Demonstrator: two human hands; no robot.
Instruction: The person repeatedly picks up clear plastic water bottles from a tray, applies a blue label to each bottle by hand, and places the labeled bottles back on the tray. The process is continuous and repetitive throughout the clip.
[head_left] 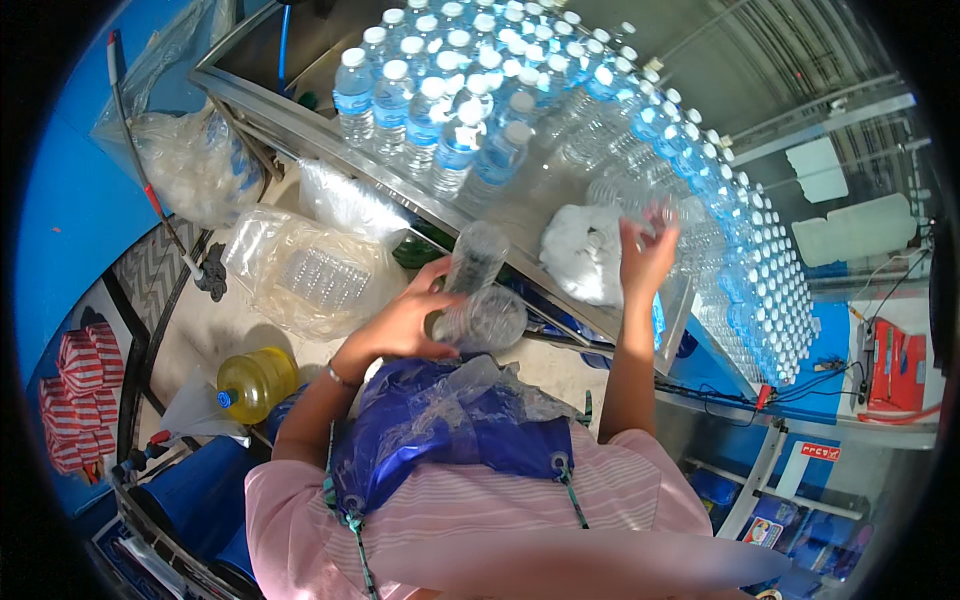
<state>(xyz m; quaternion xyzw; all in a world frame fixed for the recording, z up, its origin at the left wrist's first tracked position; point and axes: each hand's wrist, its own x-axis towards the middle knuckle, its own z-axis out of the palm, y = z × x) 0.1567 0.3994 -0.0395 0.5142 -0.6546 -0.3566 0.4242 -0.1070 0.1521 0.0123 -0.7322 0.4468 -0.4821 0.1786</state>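
My left hand (pixel 410 320) is closed around clear, unlabelled plastic bottles, held over the blue apron at my waist. One bottle (pixel 480 255) points up and away; another bottle (pixel 485 320) lies across, with its round base toward the right. My right hand (pixel 648 255) reaches over the steel table (pixel 540 185), its fingertips smeared by motion and curled near clear bottles (pixel 625 192) that lie there. Whether it grips one is not clear. Just left of that hand sits a white plastic bundle (pixel 583 255).
Capped water bottles (pixel 430 110) with blue labels stand in rows on the table, and more bottles (pixel 745 270) line its right side. A bag of clear plastic (pixel 315 270) lies on the floor at left, near a yellow jug (pixel 258 385). A red case (pixel 893 365) is far right.
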